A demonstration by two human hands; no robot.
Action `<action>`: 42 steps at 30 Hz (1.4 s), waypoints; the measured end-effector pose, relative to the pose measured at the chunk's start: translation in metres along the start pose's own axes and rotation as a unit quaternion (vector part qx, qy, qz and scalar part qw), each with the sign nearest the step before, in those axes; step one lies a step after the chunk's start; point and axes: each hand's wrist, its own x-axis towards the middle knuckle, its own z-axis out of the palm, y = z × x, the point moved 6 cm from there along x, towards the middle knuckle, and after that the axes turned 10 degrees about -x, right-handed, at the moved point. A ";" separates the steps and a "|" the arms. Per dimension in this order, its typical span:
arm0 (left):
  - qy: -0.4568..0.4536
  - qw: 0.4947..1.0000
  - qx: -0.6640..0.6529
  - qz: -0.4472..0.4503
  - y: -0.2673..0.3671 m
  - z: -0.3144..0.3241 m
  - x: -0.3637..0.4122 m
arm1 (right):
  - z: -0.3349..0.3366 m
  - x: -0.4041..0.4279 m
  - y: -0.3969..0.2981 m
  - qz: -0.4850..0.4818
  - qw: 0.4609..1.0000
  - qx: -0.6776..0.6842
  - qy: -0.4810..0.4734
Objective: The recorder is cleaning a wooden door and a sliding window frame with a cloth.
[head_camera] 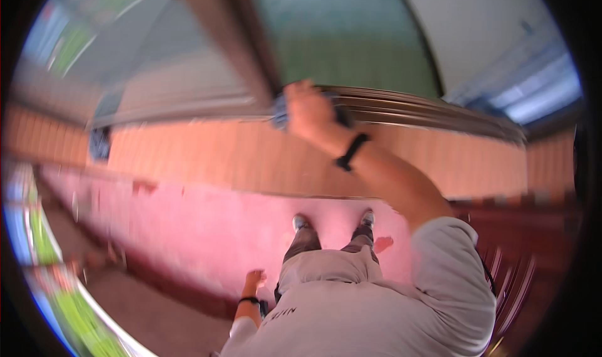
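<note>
My right hand (310, 110) reaches forward to the window and grips a dark bluish cloth-like item (281, 112), which shows on both sides of the hand. Blur hides its exact kind. The hand is at the foot of the upright brown window frame (254, 51), by the sliding window's bottom track (390, 105). A black band is around that wrist. Low at my left side hangs my left hand (256, 278), its fingers partly curled; whether it holds anything is unclear. A black band circles that wrist too.
An orange-tan tiled sill (211, 154) runs below the window glass (343, 41). A small dark grey-blue object (99, 144) sits on its left part. My feet stand on a pinkish-red floor (197, 230). Dark red slatted furniture (508, 281) is close at right; a ledge or railing lies at left.
</note>
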 end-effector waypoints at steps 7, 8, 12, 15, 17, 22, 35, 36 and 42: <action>0.075 0.966 -0.052 -0.243 0.112 -0.062 0.041 | -0.012 -0.039 0.055 0.035 0.998 -0.039 0.017; 0.060 0.973 -0.029 -0.219 0.128 -0.058 0.055 | -0.020 -0.047 0.076 0.048 0.999 -0.021 0.006; 0.033 0.988 -0.046 -0.143 0.175 -0.025 0.087 | -0.034 -0.085 0.154 0.088 0.996 0.011 0.025; -0.020 0.996 -0.029 -0.077 0.197 0.017 0.091 | -0.051 -0.120 0.216 0.109 0.993 0.022 0.042; -0.015 0.997 -0.010 -0.069 0.202 0.040 0.083 | -0.062 -0.143 0.265 0.138 0.989 0.000 0.053; -0.004 0.993 0.028 -0.112 0.189 0.091 0.044 | -0.116 -0.218 0.428 0.247 0.967 -0.060 0.008; 0.035 0.961 0.045 -0.270 0.103 0.156 -0.067 | -0.169 -0.368 0.766 0.499 0.842 -0.200 0.049; 0.033 0.971 0.030 -0.237 0.114 0.153 -0.071 | -0.168 -0.366 0.767 0.502 0.838 -0.209 0.049; 0.114 0.973 0.025 -0.197 0.161 0.159 -0.089 | -0.164 -0.368 0.778 0.501 0.847 -0.169 0.055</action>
